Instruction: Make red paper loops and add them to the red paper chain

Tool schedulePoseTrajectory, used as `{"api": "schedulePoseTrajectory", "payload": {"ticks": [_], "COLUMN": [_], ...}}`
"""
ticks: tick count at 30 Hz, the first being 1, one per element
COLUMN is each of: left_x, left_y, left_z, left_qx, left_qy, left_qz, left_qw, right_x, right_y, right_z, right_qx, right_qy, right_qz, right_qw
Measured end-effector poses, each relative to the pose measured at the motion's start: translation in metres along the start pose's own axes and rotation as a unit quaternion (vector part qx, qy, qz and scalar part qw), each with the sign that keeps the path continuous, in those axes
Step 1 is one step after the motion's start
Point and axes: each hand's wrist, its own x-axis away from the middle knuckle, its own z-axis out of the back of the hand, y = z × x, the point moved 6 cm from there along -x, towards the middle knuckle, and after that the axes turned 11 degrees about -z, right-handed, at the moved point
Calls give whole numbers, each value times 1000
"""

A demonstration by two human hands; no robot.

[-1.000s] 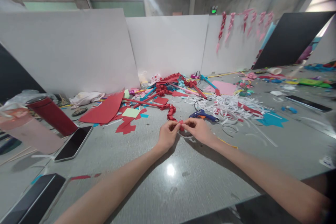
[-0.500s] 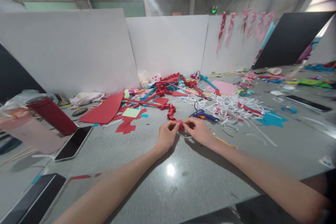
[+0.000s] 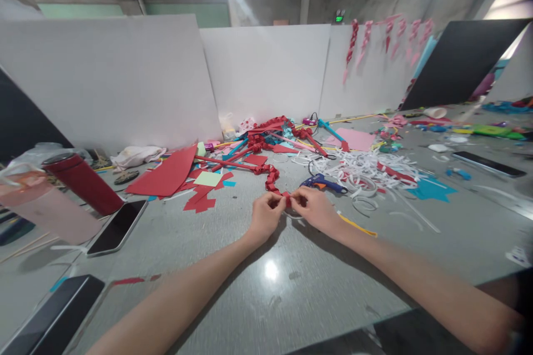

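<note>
Red paper chain (image 3: 272, 178) in our hands

Our left hand (image 3: 266, 217) and right hand (image 3: 314, 206) pinch its end together.

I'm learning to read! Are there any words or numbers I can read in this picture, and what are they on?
None can be read.
Green lit sign high on the far wall: too small and blurred.
Phones, red bottle, glue gun: no lettering shows.

Both hands (image 3: 291, 212) pinched, fingertips together
</note>
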Motion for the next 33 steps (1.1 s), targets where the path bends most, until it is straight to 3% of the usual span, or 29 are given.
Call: {"api": "schedulePoseTrajectory", "payload": {"ticks": [19, 33], "left_x": [1, 1], "left_y": [-2, 3], "left_z": [-1, -1], "left_qx": [-8, -24], "left_qy": [-8, -8], "left_qz": [-14, -17], "left_qw": [1000, 1000], "right_x": [4, 4], "right_y": [0, -4], "right_z": [-2, 4], "right_qx": [23, 84], "right_qy": [-3, 38], "right_qz": [10, 26], "right_qw": [1000, 995]}}
